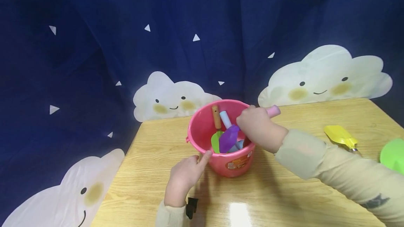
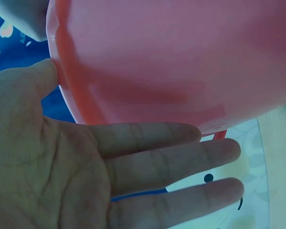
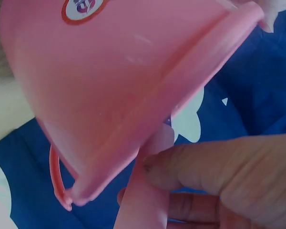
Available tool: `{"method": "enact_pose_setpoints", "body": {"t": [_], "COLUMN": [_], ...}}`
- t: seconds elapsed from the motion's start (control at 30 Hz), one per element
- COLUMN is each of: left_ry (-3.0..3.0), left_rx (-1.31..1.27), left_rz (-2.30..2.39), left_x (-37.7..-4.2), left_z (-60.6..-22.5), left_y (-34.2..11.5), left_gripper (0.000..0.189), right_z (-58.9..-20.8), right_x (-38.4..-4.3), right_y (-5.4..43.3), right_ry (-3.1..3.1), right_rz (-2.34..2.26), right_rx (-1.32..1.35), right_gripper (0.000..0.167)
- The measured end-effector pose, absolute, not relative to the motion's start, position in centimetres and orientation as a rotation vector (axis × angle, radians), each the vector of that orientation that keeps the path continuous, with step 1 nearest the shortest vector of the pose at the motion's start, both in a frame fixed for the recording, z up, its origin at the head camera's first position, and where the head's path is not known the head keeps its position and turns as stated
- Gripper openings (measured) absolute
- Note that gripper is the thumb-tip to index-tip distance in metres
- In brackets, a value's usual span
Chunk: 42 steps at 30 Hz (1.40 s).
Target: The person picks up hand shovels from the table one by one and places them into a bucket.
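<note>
At the table (image 1: 151, 149), the straight-fingered left hand (image 1: 184, 172) should steady the bucket (image 1: 217, 165) while the right hand (image 1: 257, 127), gripping a pink handle (image 1: 273, 111), moves gently.

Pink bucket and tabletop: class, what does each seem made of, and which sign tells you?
Pink bucket: probably smooth plastic with a slight sheen, judging by its thick moulded rim. Tabletop: glossy wood or wood-look laminate; grain lines and a bright reflection show, leaving either possible.

Smiling clouds (image 1: 325, 74), dark blue curtain (image 1: 176, 2)
</note>
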<state>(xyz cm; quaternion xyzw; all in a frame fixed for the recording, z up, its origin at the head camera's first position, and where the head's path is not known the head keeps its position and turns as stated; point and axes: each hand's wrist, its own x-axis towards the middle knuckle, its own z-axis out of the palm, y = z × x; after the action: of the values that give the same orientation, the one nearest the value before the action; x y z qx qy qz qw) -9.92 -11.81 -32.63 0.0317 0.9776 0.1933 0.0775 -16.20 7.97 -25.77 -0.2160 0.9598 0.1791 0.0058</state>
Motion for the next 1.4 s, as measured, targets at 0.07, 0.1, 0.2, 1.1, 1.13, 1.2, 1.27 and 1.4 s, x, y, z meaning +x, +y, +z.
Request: {"method": "enact_pose_setpoints", "body": {"t": [0.07,0.1,0.2,1.1,1.13,1.2,1.27,1.4], "left_ry": [2.924,2.923,2.925,2.920,2.922,2.926,2.928,2.926], "left_rx": [0.091,0.090,0.094,0.080,0.081,0.082,0.081,0.085], "left_rz": [0.584,0.586,0.586,0.582,0.581,0.582,0.583,0.589], "left_x": [-9.9,-9.9,-9.9,-9.9,-9.9,-9.9,-10.0,-10.1], "left_z": [-32.6,-32.6,-32.6,-32.7,-32.8,-32.7,-32.8,-32.9], "left_y": [-11.8,-11.8,-11.8,-11.9,-11.9,-11.9,-11.9,-11.9], "left_gripper": [0.085,0.085,0.082,0.083,0.083,0.082,0.082,0.081], "right_z": [-26.0,-26.2,-26.6,-29.2,-29.3,-29.3,-29.4,-29.3], "right_x": [-16.3,-16.4,-16.5,-17.0,-17.1,-17.1,-17.1,-17.2], "right_y": [7.7,7.6,7.4,4.4,4.4,4.3,4.3,4.3], "right_ry": [2.998,2.999,3.009,2.876,2.871,2.864,2.861,2.836], "right_rz": [0.575,0.581,0.599,0.579,0.583,0.582,0.579,0.546], "right_rx": [-0.693,-0.704,-0.732,-0.717,-0.721,-0.725,-0.723,-0.710], "right_gripper": [0.035,0.035,0.030,0.030,0.030,0.030,0.030,0.028]}}
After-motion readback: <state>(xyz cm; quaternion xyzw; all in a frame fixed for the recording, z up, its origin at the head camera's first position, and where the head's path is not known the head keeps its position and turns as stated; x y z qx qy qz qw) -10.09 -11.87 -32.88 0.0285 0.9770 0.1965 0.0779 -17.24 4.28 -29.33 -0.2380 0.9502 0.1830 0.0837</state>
